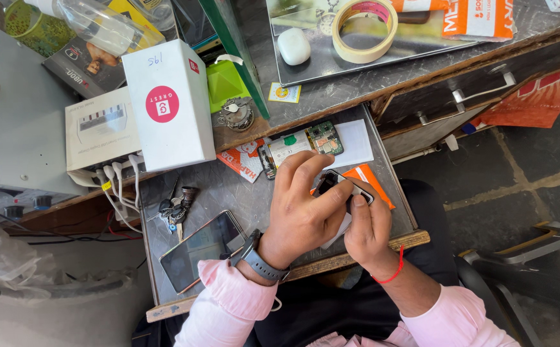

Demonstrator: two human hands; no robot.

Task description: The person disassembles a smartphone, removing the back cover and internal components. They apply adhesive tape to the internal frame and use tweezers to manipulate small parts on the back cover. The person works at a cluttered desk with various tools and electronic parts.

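Left hand point(302, 209) and right hand point(367, 228) close together, fingers curled, wrists bent inward.

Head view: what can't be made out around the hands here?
- Small dark part held by the left hand and right hand: fingers cover most of it, kind unclear.
- White cloth: mostly hidden beneath the palms.
- Orange packet: partly behind the hands.
- Opened phone: components too small to identify.

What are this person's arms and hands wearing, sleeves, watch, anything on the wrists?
Both arms are in light pink long sleeves with buttoned-style cuffs. The left hand has a dark grey wristwatch with a wide strap just above the cuff. The right hand has a thin red thread around the wrist. No gloves.
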